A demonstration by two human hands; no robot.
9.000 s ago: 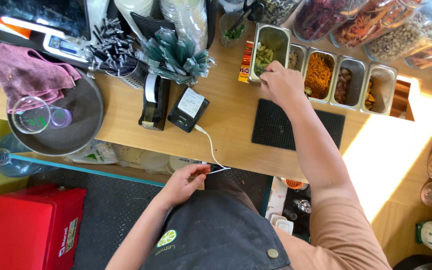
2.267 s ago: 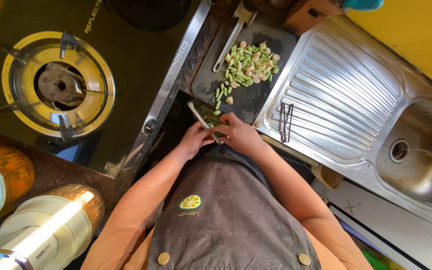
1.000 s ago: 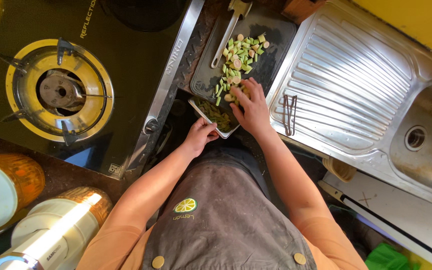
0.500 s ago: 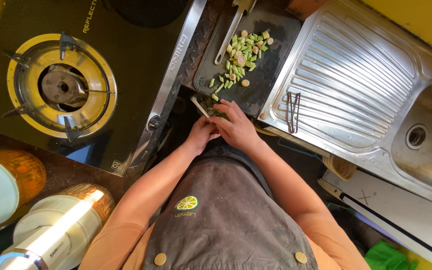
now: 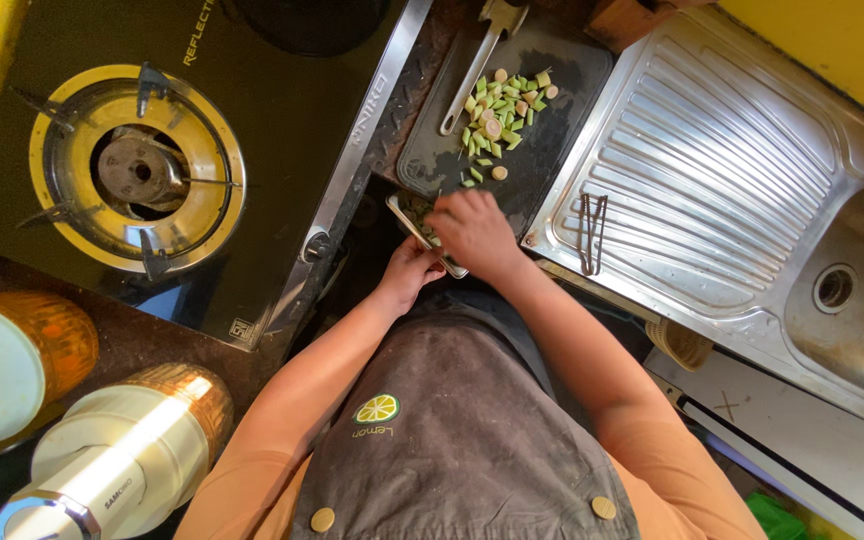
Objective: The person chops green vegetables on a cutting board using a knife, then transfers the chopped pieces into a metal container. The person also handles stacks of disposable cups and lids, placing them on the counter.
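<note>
At the near edge of the dark cutting board (image 5: 552, 120), the left hand (image 5: 407, 275) gripped a small tray (image 5: 407, 212) from below while the right hand (image 5: 474, 228), fingers seemingly curled, lay nearer the chopped green pieces (image 5: 497, 115) just beyond it.

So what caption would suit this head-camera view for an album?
Left hand steadies a small rectangular tray while right hand reaches over it beside chopped green vegetable pieces on a dark cutting board.

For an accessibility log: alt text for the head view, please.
Seen from above, a person's left hand holds a small tray at the edge of a dark cutting board while the right hand rests over it; chopped green vegetables lie beyond.
</note>
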